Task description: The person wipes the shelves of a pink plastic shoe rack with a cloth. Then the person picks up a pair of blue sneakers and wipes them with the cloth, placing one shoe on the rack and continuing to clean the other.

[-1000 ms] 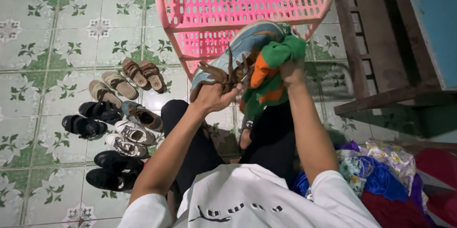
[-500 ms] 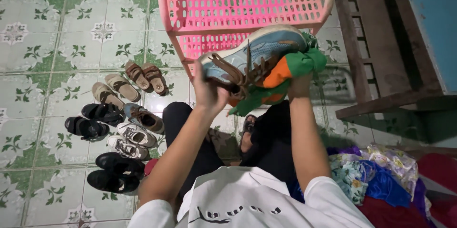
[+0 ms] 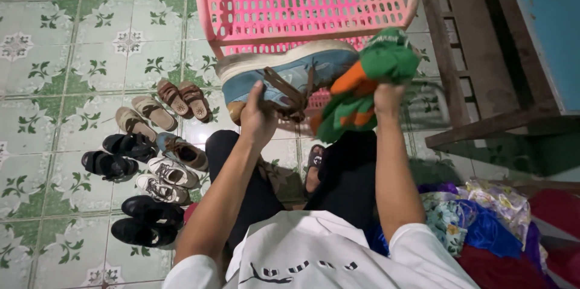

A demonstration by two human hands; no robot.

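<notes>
My left hand (image 3: 257, 117) grips a blue sneaker (image 3: 290, 71) with a whitish sole and brown laces, held sideways in the air above my knees. My right hand (image 3: 386, 96) holds a bunched green and orange cloth (image 3: 368, 77) pressed against the shoe's right end. Both are raised in front of a pink plastic shoe rack (image 3: 302, 2) standing on the tiled floor.
Several pairs of shoes and sandals (image 3: 151, 162) lie in rows on the green-patterned tiles (image 3: 60, 53) to my left. A dark wooden frame (image 3: 483, 71) stands at the right. A heap of coloured cloths (image 3: 483, 222) lies at lower right.
Both hands have lifted the sneaker and the cloth higher, and the shoe has turned so its sole faces up and away. The cloth stays against the shoe.
</notes>
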